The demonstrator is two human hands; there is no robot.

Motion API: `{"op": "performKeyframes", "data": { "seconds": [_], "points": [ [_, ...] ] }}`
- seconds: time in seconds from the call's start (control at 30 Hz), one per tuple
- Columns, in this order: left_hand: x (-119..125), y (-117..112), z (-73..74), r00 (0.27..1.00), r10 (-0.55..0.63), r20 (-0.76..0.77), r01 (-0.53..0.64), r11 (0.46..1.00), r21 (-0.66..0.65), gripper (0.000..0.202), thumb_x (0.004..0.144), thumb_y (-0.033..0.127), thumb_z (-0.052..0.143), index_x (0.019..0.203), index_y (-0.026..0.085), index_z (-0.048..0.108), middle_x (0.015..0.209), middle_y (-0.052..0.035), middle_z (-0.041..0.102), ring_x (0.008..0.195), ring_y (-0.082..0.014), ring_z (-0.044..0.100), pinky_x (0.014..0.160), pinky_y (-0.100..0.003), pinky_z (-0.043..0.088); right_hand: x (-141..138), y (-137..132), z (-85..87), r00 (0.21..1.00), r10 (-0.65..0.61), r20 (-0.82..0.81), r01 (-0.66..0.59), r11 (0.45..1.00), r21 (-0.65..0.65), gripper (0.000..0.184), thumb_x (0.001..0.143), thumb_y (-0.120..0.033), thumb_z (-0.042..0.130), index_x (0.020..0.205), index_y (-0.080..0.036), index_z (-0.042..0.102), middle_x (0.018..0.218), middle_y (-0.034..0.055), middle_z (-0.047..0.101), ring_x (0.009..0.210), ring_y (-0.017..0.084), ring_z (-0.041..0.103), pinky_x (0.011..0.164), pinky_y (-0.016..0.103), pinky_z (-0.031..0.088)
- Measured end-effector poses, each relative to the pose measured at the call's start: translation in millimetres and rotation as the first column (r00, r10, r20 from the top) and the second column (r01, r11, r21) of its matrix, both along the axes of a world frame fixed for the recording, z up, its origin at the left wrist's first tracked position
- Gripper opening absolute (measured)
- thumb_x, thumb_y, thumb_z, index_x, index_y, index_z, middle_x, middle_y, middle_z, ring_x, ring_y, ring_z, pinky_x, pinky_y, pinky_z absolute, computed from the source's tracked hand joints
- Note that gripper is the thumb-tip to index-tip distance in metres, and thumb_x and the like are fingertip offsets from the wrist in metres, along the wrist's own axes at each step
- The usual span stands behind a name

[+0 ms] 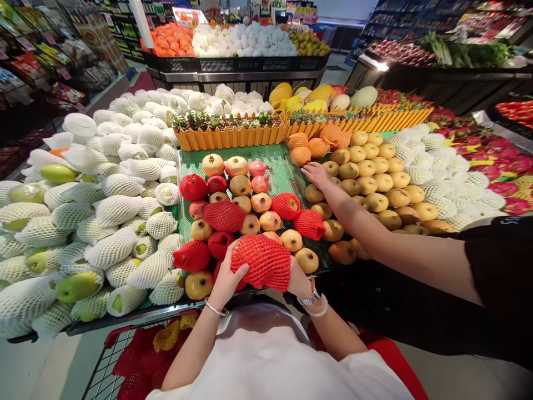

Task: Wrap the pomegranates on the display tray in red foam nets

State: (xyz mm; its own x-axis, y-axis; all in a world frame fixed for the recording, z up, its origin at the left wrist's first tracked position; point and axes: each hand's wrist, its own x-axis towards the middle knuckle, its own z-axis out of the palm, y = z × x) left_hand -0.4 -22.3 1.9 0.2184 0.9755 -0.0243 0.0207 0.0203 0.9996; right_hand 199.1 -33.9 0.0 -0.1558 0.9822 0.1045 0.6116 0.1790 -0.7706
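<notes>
A bulging red foam net sleeve [261, 261] is between my hands, over the front of the pomegranate display. My left hand [227, 278] grips its left side, thumb on the near face. At the sleeve's right end is my right hand [298, 279], its fingers hidden by the netting. What fills the sleeve cannot be seen. Bare pomegranates [261, 202] lie in rows on the green mat [275, 166] just beyond, among others in red nets [225, 215]. One bare pomegranate [307, 260] sits right beside my right wrist.
From the right, a co-worker's hand [318, 176] reaches to the round brown fruit [368, 183]. White-netted fruit [120, 211] is heaped on the left. An orange picket fence [233, 136] edges the back. Below left stands a shopping cart [106, 361] with red and yellow nets [141, 355].
</notes>
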Motion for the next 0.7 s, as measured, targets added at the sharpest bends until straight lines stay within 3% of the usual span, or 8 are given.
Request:
{"op": "performKeyframes", "data": {
  "seconds": [0.13,0.3,0.4,0.5,0.57,0.7],
  "points": [
    [3.0,1.3,-4.1,0.995,0.101,0.002,-0.101,0.994,-0.045,0.069,0.084,0.056,0.057,0.140,0.017,0.041,0.143,-0.0133,0.051,0.137,-0.0305,0.042,0.117,-0.042,0.026,-0.9,-4.4,-2.6,0.994,0.103,0.040,-0.105,0.992,0.068,0.011,0.083,-0.038,0.059,0.080,-0.037,0.069,0.092,0.0023,0.069,0.099,0.024,0.065,0.096,0.049,0.053],
    [8.5,-2.2,-3.4,0.988,0.126,-0.087,-0.129,0.991,-0.033,0.063,0.089,0.054,0.049,0.139,0.017,0.042,0.138,-0.0123,0.057,0.135,-0.0277,0.046,0.116,-0.042,0.030,-8.2,-0.9,4.8,0.978,0.204,0.047,-0.208,0.916,0.343,0.026,0.092,-0.031,0.044,0.103,-0.031,0.067,0.113,0.0013,0.067,0.116,0.025,0.060,0.099,0.054,0.049],
    [10.9,-4.9,-7.4,0.985,0.119,-0.124,-0.124,0.992,-0.027,0.059,0.090,0.054,0.046,0.136,0.017,0.046,0.134,-0.0125,0.060,0.134,-0.0275,0.047,0.116,-0.044,0.030,-11.0,-0.2,9.2,0.966,0.245,0.086,-0.260,0.904,0.340,0.030,0.092,-0.031,0.041,0.107,-0.024,0.066,0.121,0.0058,0.064,0.119,0.029,0.057,0.100,0.055,0.048],
    [12.0,-3.3,-16.4,0.989,0.140,-0.047,-0.144,0.985,-0.092,0.057,0.089,0.057,0.046,0.129,0.016,0.052,0.136,-0.0138,0.058,0.133,-0.0282,0.047,0.115,-0.044,0.032,-12.6,-1.6,13.0,0.966,0.239,0.104,-0.259,0.916,0.305,0.026,0.089,-0.026,0.048,0.103,-0.018,0.068,0.117,0.0128,0.065,0.117,0.031,0.057,0.106,0.056,0.045],
    [11.8,0.2,-22.1,0.985,0.163,0.049,-0.154,0.976,-0.153,0.058,0.086,0.059,0.049,0.125,0.016,0.055,0.136,-0.0139,0.057,0.130,-0.0281,0.051,0.109,-0.042,0.040,-13.3,-2.6,16.5,0.964,0.249,0.089,-0.264,0.924,0.275,0.025,0.089,-0.022,0.046,0.100,-0.016,0.068,0.115,0.0133,0.065,0.118,0.030,0.057,0.109,0.051,0.044],
    [9.2,5.8,-21.6,0.967,0.237,0.095,-0.206,0.945,-0.255,0.062,0.079,0.065,0.055,0.120,0.019,0.053,0.125,-0.0120,0.062,0.107,-0.0246,0.064,0.079,-0.033,0.056,-12.9,-1.6,19.2,0.960,0.279,0.008,-0.269,0.918,0.290,0.032,0.087,-0.016,0.041,0.099,-0.024,0.069,0.116,0.0022,0.066,0.121,0.023,0.056,0.107,0.049,0.043]
  ]
}}
